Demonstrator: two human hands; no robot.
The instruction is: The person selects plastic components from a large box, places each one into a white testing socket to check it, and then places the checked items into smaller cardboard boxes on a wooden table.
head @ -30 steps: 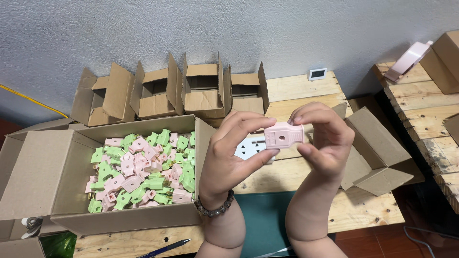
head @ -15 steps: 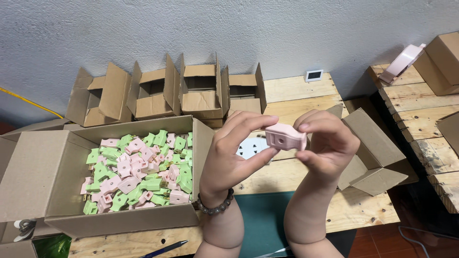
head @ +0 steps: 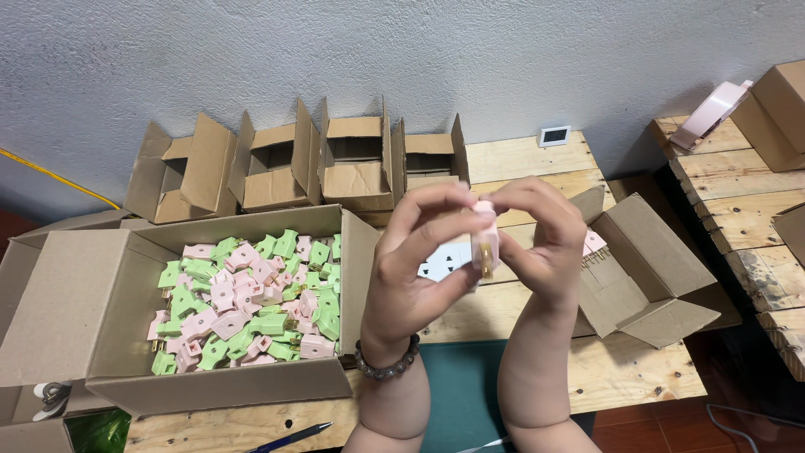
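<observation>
The pink plug (head: 485, 243) is held above the wooden table (head: 520, 159), pinched between the fingertips of both hands. The left hand (head: 419, 268) grips its left side; the right hand (head: 545, 243) grips its right side. Left of the hands, a large open carton (head: 101, 294) contains loose pink and green plugs (head: 251, 294). At right, a smaller open box (head: 646, 268) holds pink plugs.
</observation>
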